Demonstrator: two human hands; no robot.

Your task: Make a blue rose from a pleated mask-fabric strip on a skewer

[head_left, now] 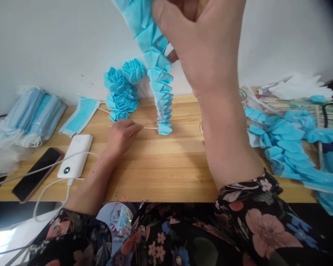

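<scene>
My right hand (199, 40) is raised at the top and pinches a long blue pleated strip (159, 70) of mask-like fabric. The strip hangs down in zigzag folds, and its lower end meets the tip of a thin pale stick (150, 128) just above the table. Low at the centre-left, my left hand (123, 133) has its fingers closed around that stick. Right behind my left hand, several blue rosette flowers (120, 88) made of folded fabric are bunched against the wall. The top of the strip runs out of view.
On the left of the wooden table (161, 170) are a stack of face masks (30, 114), one loose mask (80, 115), a phone (38, 173) and a white power bank (75, 155) with a cable. Several folded blue strips (288, 144) lie at right. A bin (118, 218) stands below the edge.
</scene>
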